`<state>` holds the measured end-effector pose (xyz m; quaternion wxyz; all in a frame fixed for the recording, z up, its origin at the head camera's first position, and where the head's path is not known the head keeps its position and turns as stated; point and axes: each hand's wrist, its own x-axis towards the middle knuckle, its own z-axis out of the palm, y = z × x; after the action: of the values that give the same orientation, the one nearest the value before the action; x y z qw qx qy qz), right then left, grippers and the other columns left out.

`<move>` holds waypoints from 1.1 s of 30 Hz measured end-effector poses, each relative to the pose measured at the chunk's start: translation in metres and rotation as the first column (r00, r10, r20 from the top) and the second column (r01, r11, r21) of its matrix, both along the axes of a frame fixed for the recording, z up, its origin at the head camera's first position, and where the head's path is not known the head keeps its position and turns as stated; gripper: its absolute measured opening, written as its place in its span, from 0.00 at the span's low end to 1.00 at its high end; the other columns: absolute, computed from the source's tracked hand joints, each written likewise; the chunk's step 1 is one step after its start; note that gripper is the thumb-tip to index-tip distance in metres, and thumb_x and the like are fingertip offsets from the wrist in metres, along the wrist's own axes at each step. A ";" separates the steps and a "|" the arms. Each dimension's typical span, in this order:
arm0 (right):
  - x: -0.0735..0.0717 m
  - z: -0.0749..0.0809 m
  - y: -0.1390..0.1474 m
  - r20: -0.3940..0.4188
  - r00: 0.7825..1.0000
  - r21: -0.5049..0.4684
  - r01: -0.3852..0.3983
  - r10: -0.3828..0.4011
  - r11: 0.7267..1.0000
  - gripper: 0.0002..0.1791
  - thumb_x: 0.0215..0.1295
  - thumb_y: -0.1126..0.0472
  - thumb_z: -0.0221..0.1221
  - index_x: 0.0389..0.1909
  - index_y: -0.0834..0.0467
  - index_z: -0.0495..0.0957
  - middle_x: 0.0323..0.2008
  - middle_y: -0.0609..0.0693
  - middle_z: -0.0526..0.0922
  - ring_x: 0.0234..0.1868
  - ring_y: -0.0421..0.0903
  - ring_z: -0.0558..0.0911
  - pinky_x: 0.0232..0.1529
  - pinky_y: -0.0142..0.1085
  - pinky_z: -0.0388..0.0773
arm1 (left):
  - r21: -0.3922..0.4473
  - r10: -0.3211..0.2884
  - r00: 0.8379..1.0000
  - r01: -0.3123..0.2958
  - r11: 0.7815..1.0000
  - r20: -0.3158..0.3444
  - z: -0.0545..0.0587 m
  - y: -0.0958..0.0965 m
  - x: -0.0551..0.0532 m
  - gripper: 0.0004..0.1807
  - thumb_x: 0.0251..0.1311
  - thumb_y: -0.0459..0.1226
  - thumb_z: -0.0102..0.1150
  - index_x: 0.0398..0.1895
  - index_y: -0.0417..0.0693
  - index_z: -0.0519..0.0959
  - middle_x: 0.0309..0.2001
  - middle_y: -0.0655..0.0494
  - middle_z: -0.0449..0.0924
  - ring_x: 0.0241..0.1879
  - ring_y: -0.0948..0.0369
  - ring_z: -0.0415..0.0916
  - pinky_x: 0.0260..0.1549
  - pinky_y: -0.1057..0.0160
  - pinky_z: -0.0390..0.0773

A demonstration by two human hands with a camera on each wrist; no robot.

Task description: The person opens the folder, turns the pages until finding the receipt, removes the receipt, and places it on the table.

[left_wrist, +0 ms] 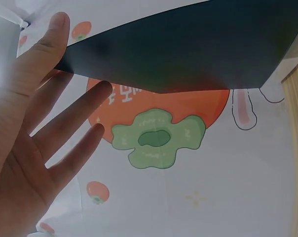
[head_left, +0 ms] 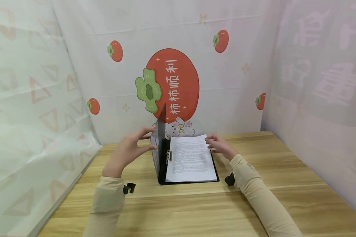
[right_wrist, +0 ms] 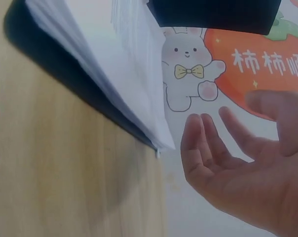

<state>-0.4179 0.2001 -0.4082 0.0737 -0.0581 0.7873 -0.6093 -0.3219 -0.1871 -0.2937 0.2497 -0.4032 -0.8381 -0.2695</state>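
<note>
A black clipboard folder lies on the table with its cover standing up along the left side. White printed sheets lie on its base, by a metal clip at their left edge. My left hand is at the cover's outer side, thumb and fingers spread. In the left wrist view the corner of the dark cover meets that hand between thumb and index finger, whose tip is hidden. Beside the sheets' upper right corner is my right hand, its fingers loosely bent and apart from the paper.
The wooden table extends around the folder. Behind it hangs a white cloth printed with persimmons and a rabbit. Pale cloths also hang at the left and right. A black wrist device sits by the right sleeve.
</note>
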 end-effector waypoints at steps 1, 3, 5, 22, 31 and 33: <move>-0.001 -0.001 0.001 -0.008 1.000 0.011 0.001 -0.001 1.000 0.27 0.84 0.53 0.52 0.71 0.68 0.66 0.72 0.72 0.66 0.68 0.67 0.72 0.68 0.60 0.72 | 0.004 0.003 1.000 -0.003 1.000 0.007 0.000 -0.001 0.000 0.35 0.52 0.33 0.81 0.64 0.44 0.77 0.68 0.49 0.80 0.54 0.46 0.87 0.54 0.42 0.83; -0.001 -0.004 0.002 -0.030 1.000 0.048 0.007 -0.005 0.999 0.29 0.83 0.51 0.54 0.72 0.67 0.65 0.72 0.71 0.66 0.68 0.67 0.73 0.68 0.60 0.73 | 0.011 0.020 0.999 -0.020 1.000 0.031 0.001 -0.004 0.001 0.33 0.53 0.33 0.81 0.63 0.44 0.78 0.67 0.48 0.80 0.53 0.46 0.87 0.54 0.42 0.83; -0.003 -0.006 0.004 -0.040 0.999 0.063 0.010 -0.007 0.998 0.31 0.82 0.50 0.55 0.73 0.66 0.65 0.73 0.71 0.66 0.69 0.68 0.73 0.67 0.60 0.74 | 0.014 0.040 0.998 -0.041 0.999 0.057 0.002 -0.006 0.002 0.33 0.54 0.32 0.80 0.64 0.45 0.78 0.68 0.47 0.80 0.52 0.46 0.88 0.53 0.43 0.84; -0.005 -0.018 0.012 -0.030 0.999 0.144 -0.018 0.023 0.989 0.34 0.82 0.53 0.54 0.76 0.71 0.61 0.74 0.76 0.63 0.70 0.70 0.71 0.66 0.55 0.76 | 0.016 0.163 0.959 -0.171 0.985 0.232 0.011 -0.039 0.009 0.31 0.58 0.33 0.78 0.65 0.44 0.78 0.67 0.44 0.79 0.48 0.43 0.89 0.48 0.44 0.86; -0.006 -0.015 0.007 -0.004 0.998 0.146 -0.069 0.070 0.987 0.35 0.83 0.52 0.53 0.79 0.70 0.57 0.76 0.76 0.58 0.74 0.71 0.67 0.70 0.56 0.72 | -0.023 0.256 0.913 -0.262 0.965 0.317 0.019 -0.054 0.016 0.28 0.67 0.46 0.72 0.66 0.47 0.78 0.71 0.46 0.76 0.51 0.44 0.88 0.53 0.45 0.84; -0.007 -0.015 0.007 0.005 0.998 0.129 -0.069 0.069 0.989 0.35 0.83 0.52 0.53 0.78 0.70 0.58 0.76 0.76 0.59 0.74 0.71 0.67 0.69 0.55 0.73 | -0.045 0.280 0.904 -0.281 0.959 0.324 0.020 -0.054 0.018 0.29 0.68 0.47 0.72 0.67 0.46 0.77 0.72 0.44 0.74 0.52 0.43 0.87 0.54 0.43 0.83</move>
<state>-0.4247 0.2075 -0.4236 0.0987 -0.0803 0.8225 -0.5544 -0.3044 -0.2414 -0.2732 0.1437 -0.2280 -0.9167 -0.2950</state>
